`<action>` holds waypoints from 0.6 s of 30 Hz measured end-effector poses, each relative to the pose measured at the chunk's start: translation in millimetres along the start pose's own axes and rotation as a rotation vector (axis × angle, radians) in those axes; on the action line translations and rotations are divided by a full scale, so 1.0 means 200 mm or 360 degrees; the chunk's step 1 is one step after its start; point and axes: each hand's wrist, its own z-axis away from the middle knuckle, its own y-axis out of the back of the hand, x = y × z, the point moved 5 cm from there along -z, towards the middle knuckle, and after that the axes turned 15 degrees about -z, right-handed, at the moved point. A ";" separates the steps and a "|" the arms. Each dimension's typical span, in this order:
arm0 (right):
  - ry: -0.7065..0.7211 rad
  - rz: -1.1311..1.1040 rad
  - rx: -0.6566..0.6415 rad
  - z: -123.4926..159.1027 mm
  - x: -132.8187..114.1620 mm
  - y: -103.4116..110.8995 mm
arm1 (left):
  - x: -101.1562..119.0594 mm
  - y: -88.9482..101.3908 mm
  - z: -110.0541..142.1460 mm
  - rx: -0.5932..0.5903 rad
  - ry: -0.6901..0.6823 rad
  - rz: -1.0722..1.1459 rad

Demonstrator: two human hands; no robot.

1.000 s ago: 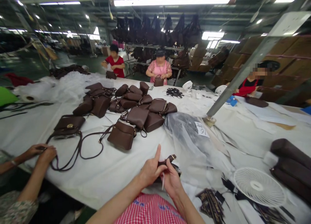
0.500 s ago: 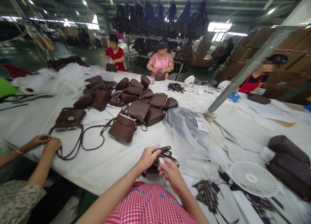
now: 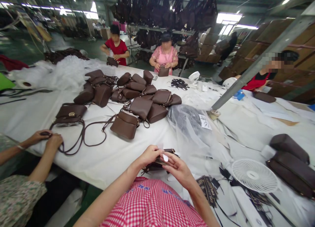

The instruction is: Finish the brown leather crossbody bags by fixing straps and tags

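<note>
Fingers of the right hand [image 3: 180, 171], curled inward half a second earlier, now reach out straight, while the bags on the counter [image 3: 118, 164] hold their places. Nearest the wearer, the right grip is spread beside a white slip [image 3: 165, 158]; the left hand [image 3: 150, 154] has thumb and forefinger pressed together on a brown strap [image 3: 169, 150], though the contact itself is partly hidden. The dark brown strapped piece [image 3: 155, 168] lies beneath both hands, at the counter's near edge. With the right fingers so open, the slip could drop among the folds, and a loosened left pinch could let the strap spring away. To the right, gold-printed tags [image 3: 208, 189] lie near a white fan [image 3: 254, 175]; if it is running, which cannot be told, its draught might lift the slip. At the left, a co-worker's hands [image 3: 51, 142] work a strap beside long loops [image 3: 95, 145]; a tug there could snag and drag the nearest brown bag [image 3: 124, 125]. Beyond, the heaped bags [image 3: 140, 107] lean on one another beside a clear plastic bag [image 3: 187, 122], so pulling one out might topple or scuff its neighbours.
</note>
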 end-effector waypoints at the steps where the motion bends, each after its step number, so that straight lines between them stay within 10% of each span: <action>1: 0.0004 0.0064 0.0064 0.00 -0.01 0.02 | 0.01 0.00 0.00 -0.0013 -0.0029 -0.0025; 18: -0.0138 -0.0070 0.0407 -0.03 0.04 0.05 | 0.08 -0.06 0.05 -0.0135 -0.0410 -0.0447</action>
